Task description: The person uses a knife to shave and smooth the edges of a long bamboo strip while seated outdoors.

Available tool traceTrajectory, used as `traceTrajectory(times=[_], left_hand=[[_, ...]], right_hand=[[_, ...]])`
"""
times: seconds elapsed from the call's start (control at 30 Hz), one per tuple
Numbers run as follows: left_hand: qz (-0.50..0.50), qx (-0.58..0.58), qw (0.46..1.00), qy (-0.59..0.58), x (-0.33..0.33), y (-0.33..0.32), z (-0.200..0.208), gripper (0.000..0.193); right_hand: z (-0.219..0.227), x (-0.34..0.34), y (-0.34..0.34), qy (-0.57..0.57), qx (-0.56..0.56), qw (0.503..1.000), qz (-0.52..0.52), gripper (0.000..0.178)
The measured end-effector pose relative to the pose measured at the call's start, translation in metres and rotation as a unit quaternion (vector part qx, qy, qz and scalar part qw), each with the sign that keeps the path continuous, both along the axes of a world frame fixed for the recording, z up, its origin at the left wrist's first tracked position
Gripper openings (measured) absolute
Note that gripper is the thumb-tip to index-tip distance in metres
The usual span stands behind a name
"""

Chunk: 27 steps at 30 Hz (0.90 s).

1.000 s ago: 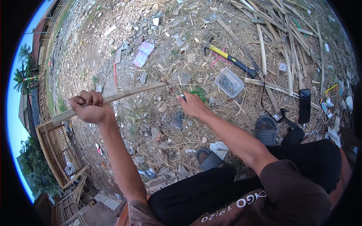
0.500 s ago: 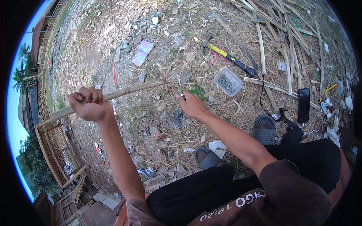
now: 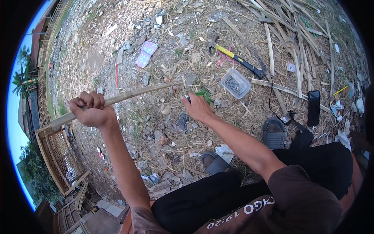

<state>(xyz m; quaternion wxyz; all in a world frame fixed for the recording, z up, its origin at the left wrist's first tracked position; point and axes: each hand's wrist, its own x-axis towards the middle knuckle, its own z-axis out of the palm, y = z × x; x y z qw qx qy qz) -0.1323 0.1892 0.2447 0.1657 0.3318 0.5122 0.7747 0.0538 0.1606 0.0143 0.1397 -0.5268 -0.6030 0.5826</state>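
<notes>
My left hand [image 3: 91,107] is closed around a long, pale wooden strip [image 3: 136,93], near its left end. The strip slants up to the right across the middle of the view. At its far right end, my right hand [image 3: 198,108] is closed on the dark handle of what looks like a knife [image 3: 187,98]. Its thin, brownish blade seems to cross the strip's tip and point up to the left; most of it blends into the ground.
A hammer [image 3: 237,59] with a yellow and black handle lies beyond a clear plastic tub of nails [image 3: 235,84]. Wooden strips [image 3: 298,46] are piled at the far right. A black phone [image 3: 313,108] rests near my sandals [image 3: 274,133]. A lattice wooden frame [image 3: 60,158] stands at left.
The blade's visible part has shifted slightly up and left across the strip's end. Both hands keep their grip, and the strip stays nearly in place.
</notes>
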Motion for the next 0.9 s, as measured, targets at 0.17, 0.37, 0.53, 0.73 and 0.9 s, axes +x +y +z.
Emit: traceTrajectory(times=[0.17,0.37,0.53,0.73,0.9], left_hand=[[0.001,-0.01,1.0,0.004,0.009,0.009,0.0,0.038],[0.043,-0.049,0.997,0.029,0.007,0.005,-0.002,0.037],[0.023,-0.042,0.998,0.032,0.001,0.003,0.005,0.036],[0.029,-0.043,0.998,0.03,0.009,0.004,0.004,0.036],[0.024,-0.037,0.999,0.023,0.021,0.017,-0.003,0.035]], right_hand=[[-0.029,0.014,0.004,-0.068,-0.072,0.995,-0.025,0.041],[-0.021,0.024,-0.017,0.01,-0.049,0.999,0.0,0.04],[0.012,0.017,-0.007,0.077,-0.011,0.997,-0.007,0.043],[-0.004,0.009,0.011,0.022,-0.101,0.995,0.009,0.043],[-0.023,0.014,0.004,-0.006,-0.067,0.997,-0.034,0.043]])
